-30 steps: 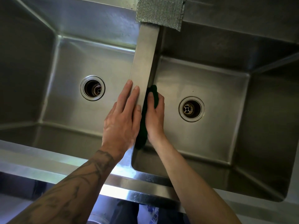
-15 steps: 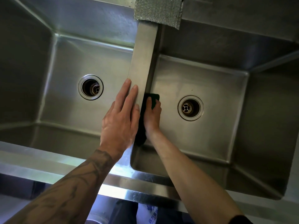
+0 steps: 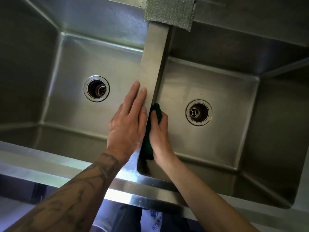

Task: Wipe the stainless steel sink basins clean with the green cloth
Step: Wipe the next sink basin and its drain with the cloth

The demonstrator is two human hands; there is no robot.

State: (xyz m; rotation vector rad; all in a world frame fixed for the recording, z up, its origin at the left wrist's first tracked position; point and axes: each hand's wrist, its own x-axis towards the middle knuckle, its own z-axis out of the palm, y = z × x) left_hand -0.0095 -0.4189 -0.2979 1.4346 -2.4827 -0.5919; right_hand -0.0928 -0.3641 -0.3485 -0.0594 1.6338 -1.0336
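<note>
A: Where's your dark green cloth (image 3: 149, 141) right now?

B: Your right hand (image 3: 159, 134) presses it flat against the right basin's (image 3: 217, 131) wall under the brushed steel divider (image 3: 151, 77), fingers wrapped over its top edge.

A: And your left hand (image 3: 127, 124)?

B: It lies on the divider's near end, fingers straight and together, gripping nothing. A silver-grey textured scouring cloth (image 3: 168, 10) hangs over the divider's far end. Each basin has a round steel drain (image 3: 96, 88) in its floor; the left basin (image 3: 70, 97) holds nothing else.
</note>
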